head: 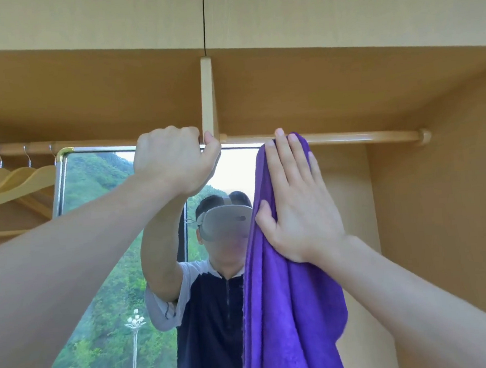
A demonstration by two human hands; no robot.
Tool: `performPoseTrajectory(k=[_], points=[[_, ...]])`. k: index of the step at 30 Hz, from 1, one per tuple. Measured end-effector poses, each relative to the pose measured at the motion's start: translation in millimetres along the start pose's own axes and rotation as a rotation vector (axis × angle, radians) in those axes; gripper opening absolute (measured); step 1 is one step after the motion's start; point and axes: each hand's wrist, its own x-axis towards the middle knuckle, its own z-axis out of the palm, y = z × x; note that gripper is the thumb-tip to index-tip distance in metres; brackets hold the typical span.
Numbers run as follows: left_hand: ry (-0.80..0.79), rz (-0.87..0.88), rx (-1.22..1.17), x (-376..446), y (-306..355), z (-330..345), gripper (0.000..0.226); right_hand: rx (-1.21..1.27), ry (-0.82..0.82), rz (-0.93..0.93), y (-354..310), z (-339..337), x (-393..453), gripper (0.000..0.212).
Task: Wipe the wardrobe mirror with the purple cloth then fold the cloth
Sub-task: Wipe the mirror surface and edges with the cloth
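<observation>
The wardrobe mirror (102, 251) stands at the back of the wardrobe, with a chrome frame and a gold corner at its top left. It reflects a window, green hills and a person wearing a headset. My right hand (297, 200) lies flat with straight fingers on the purple cloth (291, 309), pressing it against the mirror's upper right part. The cloth hangs down in long folds below my palm. My left hand (174, 160) is curled around the wooden hanging rail (348, 137) just left of the vertical divider.
Several wooden hangers (17, 179) hang on the rail at the far left. A vertical wooden divider (209, 100) drops from the shelf above to the rail. The wardrobe's side wall (444, 198) rises at the right.
</observation>
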Motion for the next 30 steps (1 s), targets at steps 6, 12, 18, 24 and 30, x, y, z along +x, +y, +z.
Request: performPoseTrajectory(k=[6,12,18,24,30], points=[[0.004,-0.014,-0.005,0.4,0.2,-1.1,0.067,0.048,0.010,0.046,-10.9,12.1,-25.2,0.090],[0.008,-0.017,-0.002,0.5,0.7,-3.3,0.068,-0.088,-0.091,-0.276,-7.6,18.8,-61.7,0.091],[0.021,-0.005,-0.005,-0.3,1.5,-1.9,0.067,-0.149,-0.164,-0.400,2.6,6.2,-38.4,0.088],[0.039,0.016,-0.033,-2.2,1.1,-2.5,0.061,-0.121,-0.065,-0.228,-6.4,-0.2,1.5,0.088],[0.035,-0.019,-0.066,-2.7,1.1,-3.5,0.054,-0.022,-0.023,-0.176,-36.2,20.3,-30.1,0.089]])
